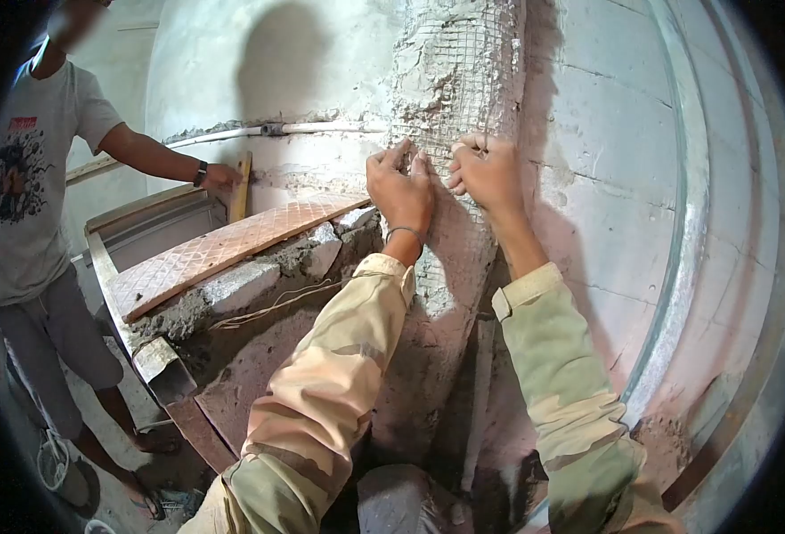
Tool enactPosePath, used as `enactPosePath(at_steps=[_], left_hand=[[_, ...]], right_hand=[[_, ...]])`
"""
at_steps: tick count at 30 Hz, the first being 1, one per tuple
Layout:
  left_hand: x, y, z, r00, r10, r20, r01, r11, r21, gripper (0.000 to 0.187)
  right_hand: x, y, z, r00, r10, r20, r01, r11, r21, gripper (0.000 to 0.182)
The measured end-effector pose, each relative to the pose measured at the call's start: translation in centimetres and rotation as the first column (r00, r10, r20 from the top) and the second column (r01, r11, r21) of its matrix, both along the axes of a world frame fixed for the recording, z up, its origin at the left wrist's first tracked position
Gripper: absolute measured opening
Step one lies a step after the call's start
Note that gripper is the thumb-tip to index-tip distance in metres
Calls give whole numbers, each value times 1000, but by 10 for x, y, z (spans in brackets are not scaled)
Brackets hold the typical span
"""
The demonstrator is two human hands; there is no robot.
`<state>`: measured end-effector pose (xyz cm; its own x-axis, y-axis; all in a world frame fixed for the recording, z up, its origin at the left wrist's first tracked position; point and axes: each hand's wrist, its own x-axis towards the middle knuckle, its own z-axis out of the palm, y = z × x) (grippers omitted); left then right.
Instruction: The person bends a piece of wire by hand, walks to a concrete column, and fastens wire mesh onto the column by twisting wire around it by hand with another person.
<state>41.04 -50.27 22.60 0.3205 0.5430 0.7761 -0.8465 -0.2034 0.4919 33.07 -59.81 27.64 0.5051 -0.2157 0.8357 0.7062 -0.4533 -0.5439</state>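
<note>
A rough plastered column with wire mesh (474,55) on its face stands in front of me. My left hand (401,189) is at the column's left side, with its fingers curled and their tips close together near the mesh. My right hand (492,176) is a short way to the right, thumb and forefinger pinched close against the mesh. Whatever lies between the fingertips of either hand is too small to make out. The lower part of the column between my forearms is partly in shadow.
A tiled slab (232,254) on broken masonry juts out at left, with loose wire (276,305) below it. Another person (40,160) stands at far left, a hand on a yellow level-like bar (242,187). A pipe (321,128) runs along the wall; a bucket (63,472) sits low left.
</note>
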Motion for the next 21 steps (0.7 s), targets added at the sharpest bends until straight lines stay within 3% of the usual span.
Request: enactPosePath(at_steps=[2, 3, 5, 6, 8, 9, 12, 21], left_hand=[[3, -1, -1, 1000, 20, 17, -20, 1000, 4, 31], [4, 0, 0, 1000, -16, 20, 16, 1000, 12, 31], [1, 0, 0, 998, -52, 22, 52, 998, 19, 30], [-3, 0, 1, 997, -75, 6, 75, 997, 12, 30], [-6, 2, 2, 996, -94, -9, 94, 996, 7, 29], [-5, 3, 2, 996, -88, 3, 88, 996, 15, 29], [-5, 5, 6, 991, -132, 22, 131, 991, 21, 28], [-2, 7, 11, 982, -188, -23, 188, 982, 10, 29]], right_hand=[[5, -16, -2, 991, -88, 103, 107, 976, -188, 9], [6, -15, -5, 991, -89, 103, 107, 976, -188, 9], [7, -11, -12, 925, -257, 281, 304, 943, -138, 12], [7, -10, -11, 925, -257, 281, 304, 943, -138, 12], [6, -7, -8, 828, -431, 359, 480, 876, -54, 12], [6, -8, -7, 829, -429, 359, 477, 878, -52, 12], [-6, -7, -1, 993, -93, 67, 77, 973, 218, 15], [-1, -1, 5, 999, -22, -30, 29, 971, 239, 14]])
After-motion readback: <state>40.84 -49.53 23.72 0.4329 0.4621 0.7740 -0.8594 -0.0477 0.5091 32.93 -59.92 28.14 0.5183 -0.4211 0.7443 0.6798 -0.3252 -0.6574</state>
